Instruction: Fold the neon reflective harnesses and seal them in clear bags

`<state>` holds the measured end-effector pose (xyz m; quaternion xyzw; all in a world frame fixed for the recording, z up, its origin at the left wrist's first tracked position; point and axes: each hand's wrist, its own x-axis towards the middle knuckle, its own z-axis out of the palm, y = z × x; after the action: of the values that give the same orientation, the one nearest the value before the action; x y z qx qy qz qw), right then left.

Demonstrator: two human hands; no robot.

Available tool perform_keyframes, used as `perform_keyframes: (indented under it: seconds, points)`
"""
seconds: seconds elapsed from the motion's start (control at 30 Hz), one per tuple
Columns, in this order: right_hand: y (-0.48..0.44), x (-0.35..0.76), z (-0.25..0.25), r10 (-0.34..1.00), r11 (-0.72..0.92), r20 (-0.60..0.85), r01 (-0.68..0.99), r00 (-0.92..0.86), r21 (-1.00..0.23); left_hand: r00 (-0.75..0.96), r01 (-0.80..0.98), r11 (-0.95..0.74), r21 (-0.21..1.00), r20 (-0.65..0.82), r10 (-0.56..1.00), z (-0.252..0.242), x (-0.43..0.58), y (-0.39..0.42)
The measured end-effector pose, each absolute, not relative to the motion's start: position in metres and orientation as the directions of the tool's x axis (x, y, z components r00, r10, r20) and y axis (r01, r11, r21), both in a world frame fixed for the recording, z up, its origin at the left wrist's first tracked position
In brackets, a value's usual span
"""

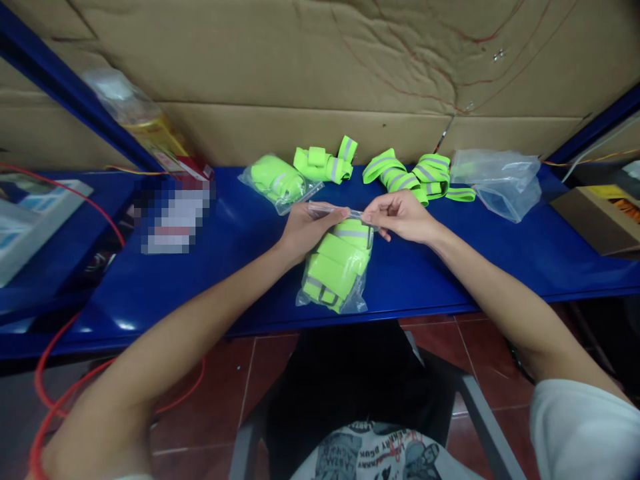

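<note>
A clear plastic bag (pixel 336 270) stuffed with neon-green reflective straps lies on the blue shelf (pixel 500 260) in front of me. My left hand (pixel 306 227) pinches the left end of the bag's top strip, fingers closed. My right hand (pixel 400 215) pinches the right end of the same strip, fingers closed too. Another filled bag (pixel 277 181) rests behind my left hand. Loose green straps (pixel 325 162) lie by the cardboard wall, with a further heap of straps (pixel 417 175) to their right.
Empty clear bags (pixel 503 181) sit at the back right. A cardboard box (pixel 597 220) stands at the right edge. A white tray (pixel 27 223) is at the left, a wrapped yellow pack (pixel 145 127) leans on the blue post, and a red cable (pixel 55 400) loops below.
</note>
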<state>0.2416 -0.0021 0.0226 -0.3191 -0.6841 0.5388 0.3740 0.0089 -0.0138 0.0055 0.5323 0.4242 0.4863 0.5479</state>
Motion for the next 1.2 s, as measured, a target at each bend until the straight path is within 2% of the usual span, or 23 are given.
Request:
perform_keyframes:
  seconds: [0.17, 0.3, 0.5, 0.63, 0.8, 1.0, 1.13, 1.2]
  points:
    - [-0.0030, 0.2384, 0.0184, 0.861, 0.160, 0.099, 0.082, -0.499, -0.984, 0.213, -0.049, -0.075, 0.996, 0.083, 0.974, 0.0058, 0.0085, -0.0148]
    - [-0.0037, 0.2365, 0.0171, 0.831, 0.199, 0.136, 0.059, -0.540, -0.978, 0.211, -0.014, -0.141, 0.990, 0.141, 0.967, 0.0033, 0.0080, -0.0144]
    - [-0.0035, 0.2358, 0.0162, 0.836, 0.212, 0.153, 0.053, -0.526, -0.976, 0.218, -0.014, -0.090, 0.996, 0.091, 0.972, 0.0024, 0.0085, -0.0139]
    - [-0.0053, 0.2353, 0.0172, 0.842, 0.204, 0.137, 0.072, -0.521, -0.976, 0.212, -0.001, -0.123, 0.992, 0.121, 0.970, 0.0057, 0.0091, -0.0148]
    - [-0.0074, 0.2355, 0.0224, 0.801, 0.181, 0.109, 0.066, -0.588, -0.981, 0.245, 0.027, -0.164, 0.986, 0.153, 0.957, 0.0061, 0.0121, -0.0170]
    - [-0.0044, 0.2384, 0.0207, 0.766, 0.199, 0.122, 0.052, -0.631, -0.979, 0.241, 0.031, -0.085, 0.996, 0.075, 0.968, 0.0032, 0.0133, -0.0168]
    - [-0.0042, 0.2412, 0.0188, 0.738, 0.187, 0.069, 0.105, -0.672, -0.977, 0.255, 0.006, -0.118, 0.993, 0.112, 0.960, 0.0064, 0.0116, -0.0161]
    - [-0.0044, 0.2402, 0.0174, 0.716, 0.196, 0.093, 0.070, -0.692, -0.978, 0.272, 0.014, -0.125, 0.992, 0.117, 0.955, 0.0064, 0.0109, -0.0160]
